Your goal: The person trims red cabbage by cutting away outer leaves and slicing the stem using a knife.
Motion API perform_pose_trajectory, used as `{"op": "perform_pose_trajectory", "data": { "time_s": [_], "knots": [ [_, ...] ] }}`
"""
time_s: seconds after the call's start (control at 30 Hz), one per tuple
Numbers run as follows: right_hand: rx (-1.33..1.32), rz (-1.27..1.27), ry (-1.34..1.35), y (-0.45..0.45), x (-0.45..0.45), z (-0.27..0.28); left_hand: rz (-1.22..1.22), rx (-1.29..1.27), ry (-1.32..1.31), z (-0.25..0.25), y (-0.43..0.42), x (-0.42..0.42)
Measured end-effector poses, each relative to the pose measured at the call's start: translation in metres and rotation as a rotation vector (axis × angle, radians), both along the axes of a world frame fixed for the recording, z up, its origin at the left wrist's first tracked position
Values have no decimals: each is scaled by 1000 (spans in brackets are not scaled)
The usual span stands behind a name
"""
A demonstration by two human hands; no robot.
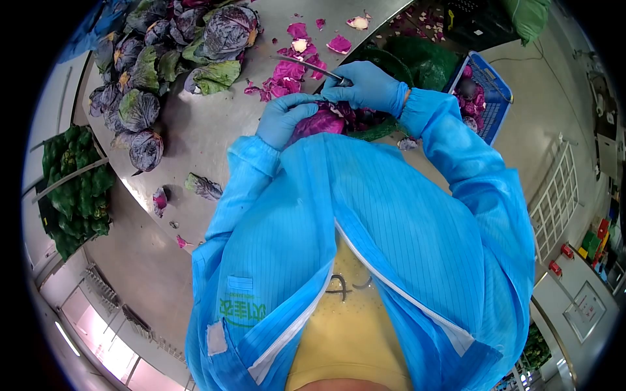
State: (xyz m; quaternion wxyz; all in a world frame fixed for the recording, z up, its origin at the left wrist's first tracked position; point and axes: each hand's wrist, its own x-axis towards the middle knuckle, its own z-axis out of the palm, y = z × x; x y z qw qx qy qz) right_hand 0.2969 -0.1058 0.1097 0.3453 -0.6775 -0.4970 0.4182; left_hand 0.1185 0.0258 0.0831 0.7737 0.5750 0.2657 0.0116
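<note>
Both my hands wear blue gloves and meet at the edge of the metal table, close to my body. My left hand (283,119) is closed on the left side of a purple cabbage (317,125), whose lower part is hidden by my jacket. A knife (301,62) is gripped in my right hand (368,88), its blade pointing up and to the left, away from the cabbage. The fingertips of that hand reach down to the cabbage's upper edge. Cut purple leaf pieces (283,85) lie scattered just beyond my hands.
Several untrimmed purple cabbages (139,109) are heaped at the table's left. To the right, a blue crate (499,98) holds trimmed purple cabbages, beside green netting (424,58). A black crate (479,29) stands farther back. Filled green net bags (75,189) sit on a rack at far left.
</note>
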Motion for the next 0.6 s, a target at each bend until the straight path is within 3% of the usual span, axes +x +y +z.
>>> {"op": "perform_pose_trajectory", "data": {
  "time_s": [0.03, 0.1, 0.17, 0.4, 0.47, 0.6],
  "knots": [
    [-57, -58, 150, -1, 1, 0, -8, 9, -1, 0, 0, 0],
    [-87, -32, 202, 0, 3, -7, -16, 18, -2, 2, -1, -1],
    [116, 95, 40, 0, 4, -16, -27, -2, -30, 5, -3, 0],
    [-41, 142, 24, 3, 1, 3, -49, 44, -37, 4, -4, 0],
    [109, 144, -234, 4, -3, -2, -22, 26, -14, 1, -4, -1],
    [100, 125, -314, 4, -7, -1, -6, 27, -2, 1, -4, -1]
  ]
}}
